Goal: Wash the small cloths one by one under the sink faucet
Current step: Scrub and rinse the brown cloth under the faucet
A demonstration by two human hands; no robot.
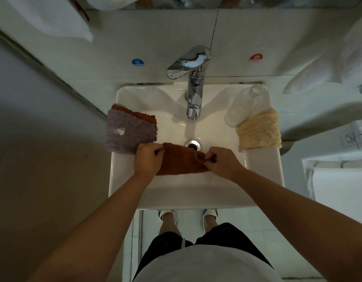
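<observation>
I have the rust-brown cloth [181,160] stretched between both hands over the basin of the sink [263,159], just in front of the drain [193,144]; my left hand [147,159] has its fingers curled round the cloth's left edge, and my right hand [221,162] pinches the right edge with thumb and fingers closed on the fabric. The faucet [193,78] stands behind the basin, and I can see no water coming from its spout, so I judge the washing of this cloth is not really under way yet, or sits between rinses; I cannot tell whether the cloth is wet. On the left rim a grey-purple cloth [129,133] lies on top of another brown cloth [139,115], and these look to be waiting their turn. On the right rim a pale yellow cloth [259,130] lies crumpled beside a clear bottle [244,105], which touches it; it may be one already washed, though nothing here proves that. So at least two cloths seem left after this one
</observation>
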